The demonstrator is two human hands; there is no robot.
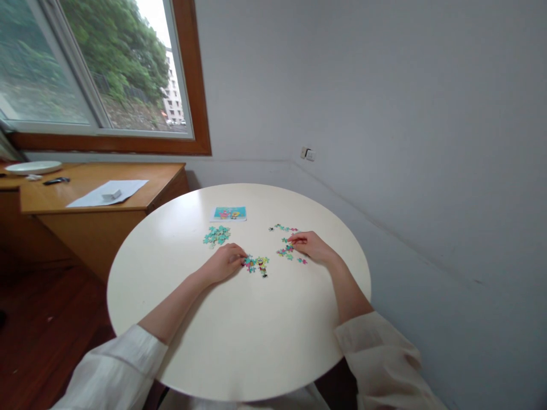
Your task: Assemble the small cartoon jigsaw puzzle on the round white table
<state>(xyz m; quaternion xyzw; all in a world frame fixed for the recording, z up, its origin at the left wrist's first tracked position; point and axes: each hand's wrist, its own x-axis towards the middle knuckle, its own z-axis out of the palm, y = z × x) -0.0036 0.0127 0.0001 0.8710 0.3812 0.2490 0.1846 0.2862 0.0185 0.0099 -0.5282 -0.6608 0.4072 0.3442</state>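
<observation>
A partly joined jigsaw puzzle [261, 265] with a yellow cartoon figure lies flat near the middle of the round table. At its left edge is my left hand [226, 263], fingers curled and the tips on the pink and teal joined pieces. To the right, my right hand [314, 247] reaches over a loose cluster of puzzle pieces [282, 251], thumb and fingers pinched together at a small puzzle piece. The fingertips partly hide that piece. A few more pieces lie in a curved row behind this cluster, and a pink one [302, 261] lies just in front.
A heap of teal puzzle pieces [217, 234] sits beyond my left hand. Behind it lies a picture card [229, 214]. The white round table [239, 341] stands near a wooden desk [166, 182] with paper, a small white box and a plate. Walls meet behind the table.
</observation>
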